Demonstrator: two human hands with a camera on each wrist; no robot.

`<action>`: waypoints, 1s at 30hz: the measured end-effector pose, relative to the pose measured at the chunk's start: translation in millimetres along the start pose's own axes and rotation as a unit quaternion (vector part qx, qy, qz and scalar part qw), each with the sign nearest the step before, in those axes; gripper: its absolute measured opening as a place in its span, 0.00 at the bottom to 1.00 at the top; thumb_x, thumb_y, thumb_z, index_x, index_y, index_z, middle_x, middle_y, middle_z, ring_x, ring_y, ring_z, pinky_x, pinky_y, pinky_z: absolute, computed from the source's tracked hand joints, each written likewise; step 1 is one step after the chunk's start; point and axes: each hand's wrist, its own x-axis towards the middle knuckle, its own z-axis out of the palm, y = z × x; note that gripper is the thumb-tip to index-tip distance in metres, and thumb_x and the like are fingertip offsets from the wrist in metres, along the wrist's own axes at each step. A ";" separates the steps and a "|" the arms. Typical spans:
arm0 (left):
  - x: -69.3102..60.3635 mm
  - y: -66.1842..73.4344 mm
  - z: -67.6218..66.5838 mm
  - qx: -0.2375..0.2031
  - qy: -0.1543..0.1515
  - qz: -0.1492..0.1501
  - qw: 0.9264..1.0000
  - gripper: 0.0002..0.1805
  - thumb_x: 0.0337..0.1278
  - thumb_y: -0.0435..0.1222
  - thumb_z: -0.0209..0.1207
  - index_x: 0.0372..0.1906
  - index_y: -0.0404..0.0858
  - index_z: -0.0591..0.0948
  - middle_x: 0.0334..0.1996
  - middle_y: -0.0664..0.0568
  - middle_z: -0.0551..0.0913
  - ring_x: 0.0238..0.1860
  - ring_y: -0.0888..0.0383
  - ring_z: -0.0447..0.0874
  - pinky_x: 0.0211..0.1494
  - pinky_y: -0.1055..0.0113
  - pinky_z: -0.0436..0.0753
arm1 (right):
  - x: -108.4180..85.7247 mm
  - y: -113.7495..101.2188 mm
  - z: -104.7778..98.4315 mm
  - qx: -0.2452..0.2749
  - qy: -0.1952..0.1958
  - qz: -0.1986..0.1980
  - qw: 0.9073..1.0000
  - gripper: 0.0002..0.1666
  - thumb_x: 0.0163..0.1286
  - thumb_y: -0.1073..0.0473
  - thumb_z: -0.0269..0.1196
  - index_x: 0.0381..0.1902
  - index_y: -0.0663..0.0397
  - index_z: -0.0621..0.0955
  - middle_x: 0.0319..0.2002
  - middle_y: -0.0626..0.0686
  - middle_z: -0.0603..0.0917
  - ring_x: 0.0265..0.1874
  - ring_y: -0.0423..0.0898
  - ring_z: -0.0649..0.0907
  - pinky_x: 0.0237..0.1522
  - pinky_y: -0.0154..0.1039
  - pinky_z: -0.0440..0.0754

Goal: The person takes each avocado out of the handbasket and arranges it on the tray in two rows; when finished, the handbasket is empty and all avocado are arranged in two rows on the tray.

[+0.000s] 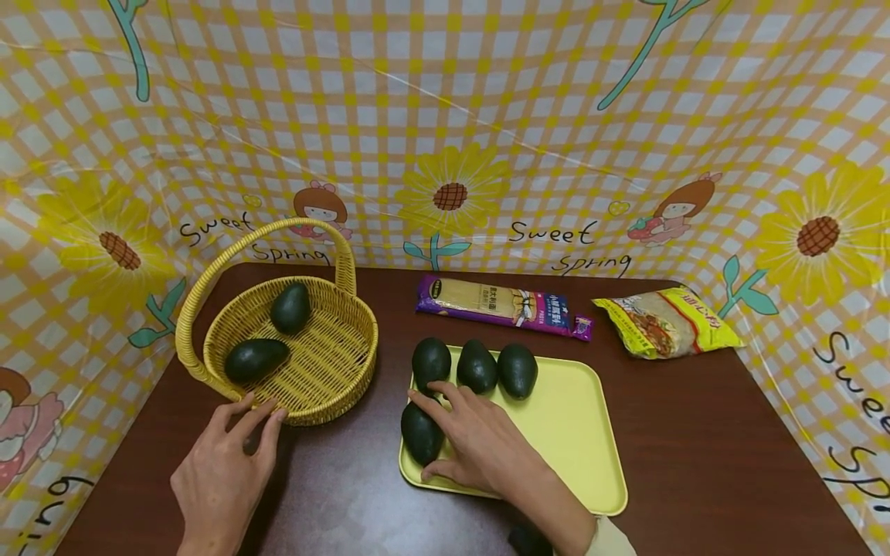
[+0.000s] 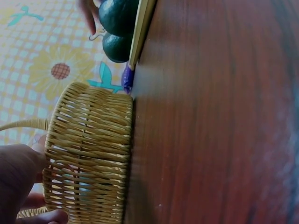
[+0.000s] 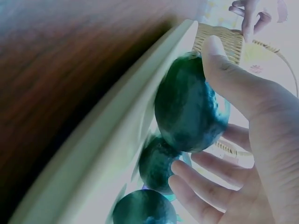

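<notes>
curling round a dark green avocado (image 1: 420,435) at the near left corner of a yellow tray (image 1: 573,432), the right hand (image 1: 480,436) shows in the head view with its thumb at the near end and its fingers at the far end. three more avocados (image 1: 477,367) lie in a row by the tray's far edge. the left hand (image 1: 225,467) pinches the near rim of a wicker basket (image 1: 332,351), which holds two other avocados (image 1: 256,361). beyond the tray lie a purple packet of pasta (image 1: 487,303) and a yellow bag (image 1: 667,322), on a brown table (image 1: 334,486) against a checked cloth (image 1: 445,100).

in the left wrist view, the left hand's fingertips are at the basket rim, one finger against the outer weave; how firmly they press, i cannot tell. two avocados show above, on the tray.

in the right wrist view, the thumb touches the avocado's end, the other fingers curving spread along its far side. two more avocados sit past it, the basket farther off.
</notes>
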 end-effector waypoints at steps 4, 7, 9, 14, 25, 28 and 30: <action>-0.5 -0.6 0.5 -0.001 0.001 -0.003 1.000 0.14 0.59 0.44 0.78 0.46 0.42 0.95 0.49 0.44 0.91 0.14 0.55 0.79 0.10 0.63 0.65 | 2.1 -1.6 -2.0 0.003 -0.001 -0.003 1.000 0.61 0.55 0.26 0.80 0.81 0.41 0.71 0.70 0.57 0.77 0.56 0.57 0.87 0.48 0.53 0.89; -0.3 -0.9 1.3 -0.002 0.003 -0.004 1.000 0.14 0.60 0.45 0.78 0.46 0.42 0.95 0.49 0.44 0.91 0.14 0.55 0.78 0.10 0.63 0.65 | 4.4 -3.2 -3.6 0.000 0.001 -0.006 1.000 0.58 0.59 0.25 0.77 0.81 0.40 0.71 0.70 0.56 0.78 0.58 0.56 0.86 0.51 0.53 0.88; 0.0 -1.0 1.7 -0.003 0.004 -0.002 1.000 0.14 0.60 0.45 0.78 0.46 0.42 0.95 0.49 0.44 0.91 0.14 0.53 0.78 0.11 0.62 0.65 | 6.6 -3.9 -5.1 -0.004 0.003 -0.010 1.000 0.56 0.61 0.26 0.76 0.80 0.40 0.72 0.70 0.56 0.78 0.59 0.56 0.86 0.54 0.53 0.88; -0.3 -1.9 1.7 -0.005 0.008 0.005 1.000 0.14 0.60 0.45 0.78 0.46 0.42 0.95 0.48 0.44 0.91 0.26 0.44 0.87 0.12 0.56 0.71 | 15.0 -4.7 -11.5 -0.012 0.010 -0.025 1.000 0.50 0.67 0.29 0.73 0.80 0.42 0.73 0.69 0.57 0.79 0.61 0.55 0.85 0.55 0.53 0.87; -1.0 -1.6 1.6 -0.008 0.005 0.003 1.000 0.14 0.60 0.44 0.78 0.45 0.42 0.95 0.48 0.43 0.90 0.37 0.41 0.89 0.14 0.52 0.76 | 39.1 -10.0 -25.1 -0.028 0.004 -0.047 0.999 0.43 0.75 0.33 0.68 0.80 0.42 0.73 0.68 0.55 0.81 0.66 0.52 0.82 0.59 0.52 0.86; -0.8 -1.9 1.6 -0.007 0.004 0.006 1.000 0.14 0.60 0.44 0.78 0.45 0.41 0.95 0.48 0.43 0.90 0.36 0.41 0.89 0.13 0.53 0.75 | 44.0 -11.7 -25.7 -0.023 -0.002 -0.047 0.999 0.42 0.76 0.33 0.67 0.80 0.42 0.73 0.69 0.55 0.81 0.66 0.52 0.82 0.60 0.52 0.85; -0.8 -2.3 1.6 -0.007 0.004 0.008 1.000 0.14 0.60 0.44 0.78 0.45 0.41 0.95 0.48 0.43 0.90 0.35 0.41 0.89 0.13 0.54 0.74 | 47.1 -12.6 -25.6 -0.026 -0.005 -0.046 0.999 0.42 0.77 0.33 0.66 0.81 0.42 0.72 0.69 0.54 0.80 0.66 0.52 0.82 0.59 0.52 0.86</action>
